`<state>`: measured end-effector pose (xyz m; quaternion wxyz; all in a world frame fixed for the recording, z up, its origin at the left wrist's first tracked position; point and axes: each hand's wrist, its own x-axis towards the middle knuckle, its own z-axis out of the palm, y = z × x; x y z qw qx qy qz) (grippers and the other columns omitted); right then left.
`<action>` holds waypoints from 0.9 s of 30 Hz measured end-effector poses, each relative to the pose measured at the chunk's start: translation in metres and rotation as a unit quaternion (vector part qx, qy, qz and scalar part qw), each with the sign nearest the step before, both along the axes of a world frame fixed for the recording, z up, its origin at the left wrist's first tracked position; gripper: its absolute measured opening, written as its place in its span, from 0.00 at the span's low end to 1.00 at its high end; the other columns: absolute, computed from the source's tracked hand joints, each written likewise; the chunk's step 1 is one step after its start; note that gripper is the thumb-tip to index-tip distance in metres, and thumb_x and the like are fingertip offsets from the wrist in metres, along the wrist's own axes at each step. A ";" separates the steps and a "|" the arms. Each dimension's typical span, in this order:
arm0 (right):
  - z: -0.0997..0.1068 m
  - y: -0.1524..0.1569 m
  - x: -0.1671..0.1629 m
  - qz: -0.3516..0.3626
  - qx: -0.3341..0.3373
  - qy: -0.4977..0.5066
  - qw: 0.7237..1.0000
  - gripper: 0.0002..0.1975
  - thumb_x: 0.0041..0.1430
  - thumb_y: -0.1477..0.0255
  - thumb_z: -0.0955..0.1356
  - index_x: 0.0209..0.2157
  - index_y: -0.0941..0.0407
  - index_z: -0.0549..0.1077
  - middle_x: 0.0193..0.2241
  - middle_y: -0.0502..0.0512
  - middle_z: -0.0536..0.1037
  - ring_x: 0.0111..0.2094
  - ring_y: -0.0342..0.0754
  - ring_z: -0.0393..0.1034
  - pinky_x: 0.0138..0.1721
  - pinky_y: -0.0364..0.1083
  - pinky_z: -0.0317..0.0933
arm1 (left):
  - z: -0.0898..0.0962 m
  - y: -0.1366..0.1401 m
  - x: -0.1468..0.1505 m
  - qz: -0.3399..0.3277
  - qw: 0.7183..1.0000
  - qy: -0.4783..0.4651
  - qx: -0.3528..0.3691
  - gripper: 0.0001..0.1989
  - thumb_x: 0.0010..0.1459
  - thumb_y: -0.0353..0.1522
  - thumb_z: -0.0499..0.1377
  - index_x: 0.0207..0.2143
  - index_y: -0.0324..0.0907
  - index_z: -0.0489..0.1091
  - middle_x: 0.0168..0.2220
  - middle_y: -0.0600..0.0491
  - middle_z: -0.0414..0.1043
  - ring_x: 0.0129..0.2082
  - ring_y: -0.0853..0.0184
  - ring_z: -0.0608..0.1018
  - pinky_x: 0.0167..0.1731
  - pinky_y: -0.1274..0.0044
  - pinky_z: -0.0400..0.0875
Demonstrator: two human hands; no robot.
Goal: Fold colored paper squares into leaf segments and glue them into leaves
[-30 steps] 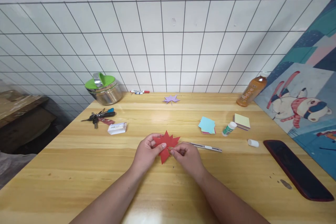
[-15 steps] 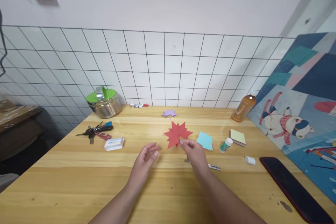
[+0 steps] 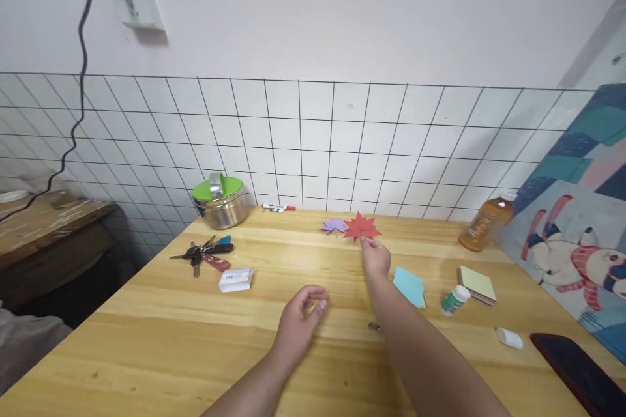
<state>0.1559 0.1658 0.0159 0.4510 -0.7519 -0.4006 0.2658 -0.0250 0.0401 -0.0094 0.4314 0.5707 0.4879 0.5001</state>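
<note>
A red paper maple leaf (image 3: 360, 227) is pinched by its lower edge in my right hand (image 3: 375, 258), which reaches toward the back of the table. Just left of it lies a purple paper leaf (image 3: 334, 226), seemingly touching or slightly overlapped by the red one. My left hand (image 3: 300, 314) rests over the front middle of the table, fingers loosely curled and apart, with nothing in it. Beneath my right forearm, only the tip of a utility knife (image 3: 374, 326) shows. Blue square paper (image 3: 409, 287) lies right of that forearm.
On the left are a green-lidded pot (image 3: 222, 205), keys (image 3: 203, 252) and a white box (image 3: 237, 280). Markers (image 3: 278, 208) lie by the tiled wall. To the right are a glue stick (image 3: 455, 300), its cap (image 3: 509, 338), sticky notes (image 3: 477, 285), a bottle (image 3: 488, 223) and a phone (image 3: 581, 371).
My right hand has carried the red leaf away from me, to beside the purple leaf. My left hand stays near the front, still holding nothing. The view has swung left.
</note>
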 end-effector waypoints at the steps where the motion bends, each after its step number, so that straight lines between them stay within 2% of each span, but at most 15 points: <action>1: -0.001 0.002 0.004 0.003 -0.024 -0.019 1.000 0.18 0.50 0.59 0.63 0.35 0.54 0.77 0.35 0.58 0.78 0.35 0.53 0.72 0.31 0.44 0.61 | 0.000 0.000 0.001 -0.004 1.000 0.014 0.004 0.12 0.53 0.37 0.57 0.37 0.41 0.70 0.37 0.47 0.75 0.40 0.61 0.75 0.44 0.70 0.66; 5: -0.002 0.011 0.013 0.003 -0.102 -0.083 0.991 0.17 0.50 0.59 0.63 0.33 0.51 0.78 0.35 0.59 0.78 0.37 0.56 0.72 0.32 0.47 0.60 | -0.001 -0.002 0.002 -0.009 0.996 0.087 0.023 0.10 0.53 0.36 0.56 0.35 0.42 0.72 0.37 0.48 0.74 0.40 0.61 0.74 0.44 0.70 0.65; 10: -0.001 0.019 0.016 -0.001 -0.149 -0.135 0.980 0.19 0.52 0.58 0.61 0.37 0.51 0.77 0.39 0.61 0.77 0.38 0.58 0.72 0.32 0.48 0.61 | -0.001 -0.003 0.001 -0.009 0.992 0.122 0.029 0.09 0.53 0.35 0.56 0.34 0.44 0.73 0.37 0.49 0.74 0.40 0.60 0.73 0.43 0.70 0.65; 14: -0.001 0.022 0.014 0.009 -0.164 -0.179 0.970 0.19 0.53 0.59 0.60 0.36 0.52 0.78 0.38 0.62 0.77 0.39 0.57 0.71 0.33 0.48 0.61 | 0.000 -0.003 0.002 -0.011 0.991 0.127 0.032 0.08 0.52 0.35 0.56 0.34 0.45 0.73 0.36 0.49 0.74 0.40 0.60 0.73 0.43 0.70 0.65; 20: -0.005 0.025 0.011 0.032 -0.169 -0.236 0.956 0.14 0.54 0.63 0.62 0.34 0.50 0.77 0.36 0.59 0.78 0.38 0.54 0.72 0.33 0.46 0.61 | 0.001 -0.003 0.003 -0.008 0.991 0.129 0.034 0.08 0.51 0.36 0.56 0.32 0.46 0.74 0.35 0.50 0.75 0.39 0.59 0.73 0.41 0.70 0.65; 27: -0.007 0.032 0.011 0.066 -0.176 -0.287 0.939 0.13 0.56 0.69 0.62 0.38 0.58 0.75 0.40 0.64 0.75 0.41 0.55 0.71 0.36 0.47 0.62 | 0.002 -0.003 0.003 -0.018 0.987 0.154 0.044 0.08 0.52 0.35 0.56 0.32 0.47 0.74 0.34 0.50 0.75 0.39 0.60 0.73 0.40 0.71 0.65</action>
